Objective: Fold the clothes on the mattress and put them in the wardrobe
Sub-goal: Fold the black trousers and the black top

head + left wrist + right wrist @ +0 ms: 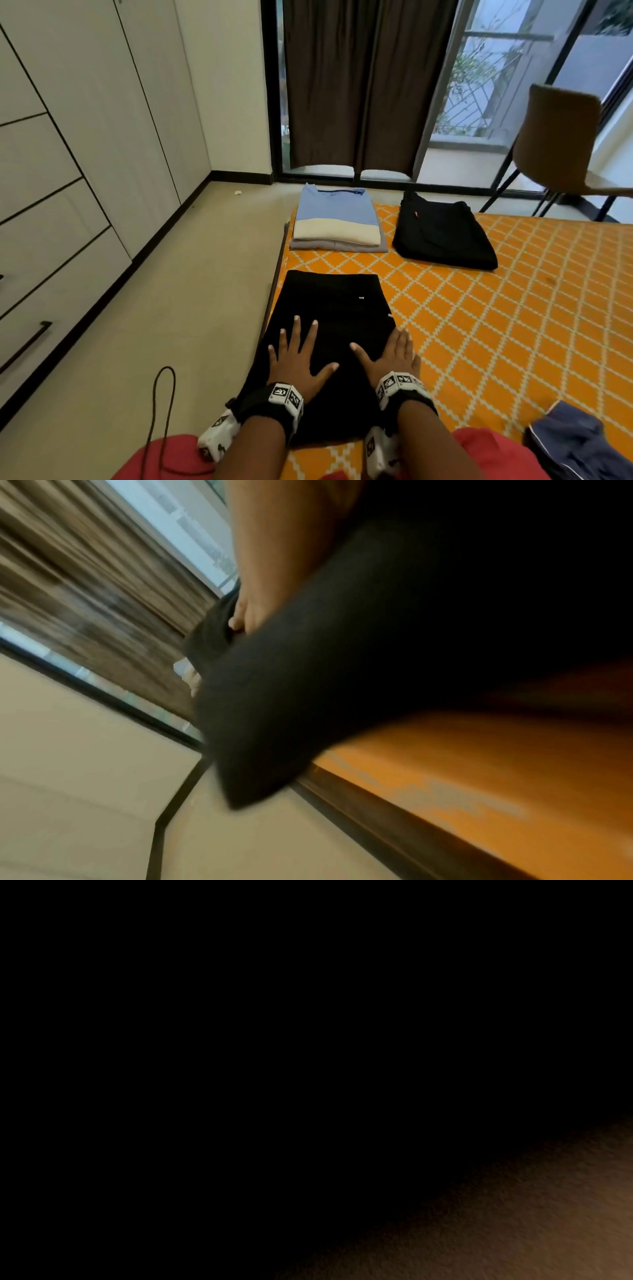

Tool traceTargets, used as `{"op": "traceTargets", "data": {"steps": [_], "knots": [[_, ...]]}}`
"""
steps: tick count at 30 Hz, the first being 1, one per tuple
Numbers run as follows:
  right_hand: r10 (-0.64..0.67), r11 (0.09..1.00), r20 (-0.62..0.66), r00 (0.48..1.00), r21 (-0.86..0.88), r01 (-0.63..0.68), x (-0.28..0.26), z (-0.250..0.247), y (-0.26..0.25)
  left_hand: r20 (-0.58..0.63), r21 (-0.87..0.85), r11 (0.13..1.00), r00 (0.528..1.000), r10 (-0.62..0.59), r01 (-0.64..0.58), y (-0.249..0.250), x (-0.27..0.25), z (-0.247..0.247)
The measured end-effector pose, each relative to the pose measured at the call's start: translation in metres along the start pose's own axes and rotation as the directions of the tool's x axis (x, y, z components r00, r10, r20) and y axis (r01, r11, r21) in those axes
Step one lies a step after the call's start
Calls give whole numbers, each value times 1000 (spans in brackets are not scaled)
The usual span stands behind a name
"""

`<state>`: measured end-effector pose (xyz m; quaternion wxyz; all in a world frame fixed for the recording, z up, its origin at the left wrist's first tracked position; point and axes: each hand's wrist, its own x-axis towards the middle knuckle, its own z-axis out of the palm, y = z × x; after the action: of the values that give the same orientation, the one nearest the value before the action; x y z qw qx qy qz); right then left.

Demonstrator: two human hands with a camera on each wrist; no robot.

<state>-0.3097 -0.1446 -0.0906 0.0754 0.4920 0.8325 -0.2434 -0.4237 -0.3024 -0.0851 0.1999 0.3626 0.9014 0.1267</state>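
Note:
A folded black garment lies at the near left edge of the orange patterned mattress. My left hand presses flat on it with fingers spread. My right hand lies flat on its right edge, fingers straight. In the left wrist view the black garment fills the middle, blurred, above the mattress edge. The right wrist view is almost wholly dark. Farther up the mattress sit a folded pile topped by a blue and cream shirt and folded black trousers.
The white wardrobe with drawers runs along the left, across a strip of beige floor. A brown chair stands at the far right by the glass door and dark curtain. A crumpled navy garment lies at the near right. A black cable loops on the floor.

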Motion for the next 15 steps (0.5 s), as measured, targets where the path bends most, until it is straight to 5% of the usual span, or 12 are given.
{"op": "traceTargets", "data": {"steps": [2, 4, 7, 11, 15], "knots": [[56, 990, 6, 998, 126, -56, -6, -14, 11, 9, -124, 992, 1000, -3, 4, -3, -8, -12], [124, 923, -26, 992, 369, -106, -13, -31, 12, -132, -223, 973, 987, -93, 62, -5, -20, -25], [185, 731, -1, 983, 668, -137, -23, -46, 10, -254, -52, 947, 913, -319, 317, -9, -49, -38], [202, 703, 63, 977, 686, -189, -46, -32, 10, -138, 40, 885, 880, -454, 463, -4, -74, -22], [202, 709, 69, 977, 678, -194, -56, -24, 8, -231, -151, 876, 845, -483, 459, -4, -75, -8]]}}
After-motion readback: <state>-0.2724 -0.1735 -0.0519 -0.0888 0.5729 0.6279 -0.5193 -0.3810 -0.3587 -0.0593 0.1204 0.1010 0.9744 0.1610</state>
